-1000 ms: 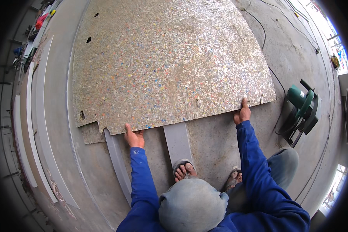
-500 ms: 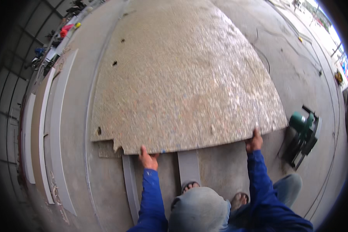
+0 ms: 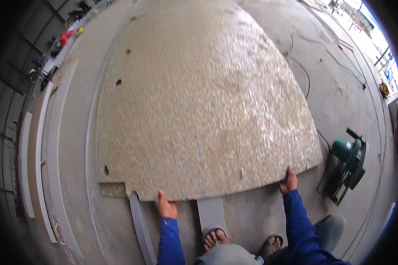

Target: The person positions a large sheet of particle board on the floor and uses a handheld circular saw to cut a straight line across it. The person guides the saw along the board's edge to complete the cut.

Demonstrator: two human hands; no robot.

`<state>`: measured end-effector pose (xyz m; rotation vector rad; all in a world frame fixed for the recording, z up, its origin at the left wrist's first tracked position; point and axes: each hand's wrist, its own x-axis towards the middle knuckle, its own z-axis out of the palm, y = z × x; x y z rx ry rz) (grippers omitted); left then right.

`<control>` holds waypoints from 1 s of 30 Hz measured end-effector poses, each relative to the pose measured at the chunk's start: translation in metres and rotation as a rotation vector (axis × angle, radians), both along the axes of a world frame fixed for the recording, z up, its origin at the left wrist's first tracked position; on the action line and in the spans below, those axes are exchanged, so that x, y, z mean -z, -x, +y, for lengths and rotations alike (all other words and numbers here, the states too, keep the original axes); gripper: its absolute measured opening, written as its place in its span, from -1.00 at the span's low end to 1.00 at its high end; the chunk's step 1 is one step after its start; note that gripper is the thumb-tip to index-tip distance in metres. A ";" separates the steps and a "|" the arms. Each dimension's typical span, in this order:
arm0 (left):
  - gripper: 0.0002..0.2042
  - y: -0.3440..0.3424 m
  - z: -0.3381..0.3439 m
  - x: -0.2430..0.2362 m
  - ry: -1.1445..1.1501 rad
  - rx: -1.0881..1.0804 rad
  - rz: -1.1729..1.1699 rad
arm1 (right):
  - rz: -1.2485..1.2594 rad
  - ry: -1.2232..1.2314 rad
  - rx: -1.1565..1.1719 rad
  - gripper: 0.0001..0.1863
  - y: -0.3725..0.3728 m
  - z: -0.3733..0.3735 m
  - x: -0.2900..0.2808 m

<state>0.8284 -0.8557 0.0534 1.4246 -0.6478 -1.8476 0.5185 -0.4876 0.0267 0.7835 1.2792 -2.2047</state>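
A large speckled, greyish-beige board (image 3: 199, 115) with a slightly shiny surface stretches away from me. My left hand (image 3: 167, 206) grips its near edge left of the middle, thumb on top and fingers under it. Near the right corner my right hand (image 3: 290, 181) holds the same edge in the same way. At the near left the board has a notch, where part of another similar panel (image 3: 113, 190) shows below it. Small dark holes run along the left side. Grey strips (image 3: 211, 218) extend from under the board toward my feet.
A green circular saw (image 3: 350, 159) lies on the concrete floor to the right, its dark cable (image 3: 307, 75) running beside the board. Long pale strips (image 3: 59, 154) lie along the left. My sandalled feet (image 3: 214, 238) stand close to the near edge.
The view has shifted, so the board, hands and feet appear lower. Less of the lower panel shows at the notch. Both hands keep their grip on the near edge.
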 end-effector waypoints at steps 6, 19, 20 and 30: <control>-0.58 -0.008 -0.028 0.033 0.016 0.144 -0.004 | -0.019 -0.085 -0.044 -0.58 0.016 -0.015 0.026; -0.56 -0.008 -0.023 0.047 0.048 0.084 0.024 | 0.035 -0.055 0.104 -0.63 0.005 -0.024 0.026; -0.56 -0.005 -0.019 0.044 0.044 0.086 0.034 | 0.043 -0.061 0.096 -0.63 0.006 -0.025 0.026; -0.56 -0.004 -0.020 0.047 0.091 0.103 0.015 | 0.074 -0.104 0.131 -0.62 0.004 -0.024 0.035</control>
